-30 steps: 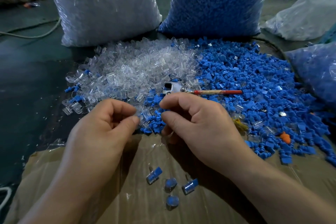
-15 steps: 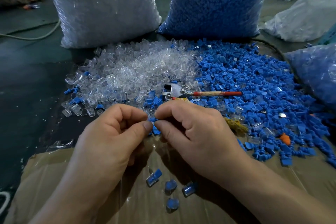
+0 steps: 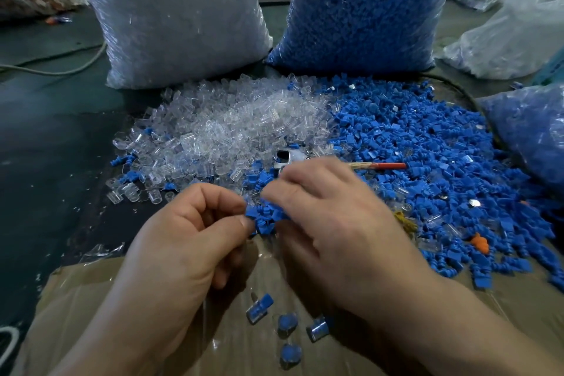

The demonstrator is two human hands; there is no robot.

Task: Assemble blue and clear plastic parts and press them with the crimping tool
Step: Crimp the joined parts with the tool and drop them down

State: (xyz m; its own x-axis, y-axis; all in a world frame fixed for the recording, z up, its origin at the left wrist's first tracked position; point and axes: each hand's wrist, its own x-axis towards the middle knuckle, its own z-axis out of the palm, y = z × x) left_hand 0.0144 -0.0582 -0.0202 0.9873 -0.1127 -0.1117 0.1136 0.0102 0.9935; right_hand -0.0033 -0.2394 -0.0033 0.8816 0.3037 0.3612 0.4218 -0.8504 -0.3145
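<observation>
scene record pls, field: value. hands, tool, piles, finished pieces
left hand: thumb and forefinger pinch a blue part
right hand: blurred, fingers curled at the same spot; grip unclear
crimping tool: lies on the loose parts behind the right hand, not held
clear pile: left of the blue pile, edges mixed
assembled pieces: four on the cardboard, below the hands

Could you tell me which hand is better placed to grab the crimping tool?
Probably the right hand: it sits directly before the crimping tool, whose red handle points rightward; the left hand is farther away.
</observation>
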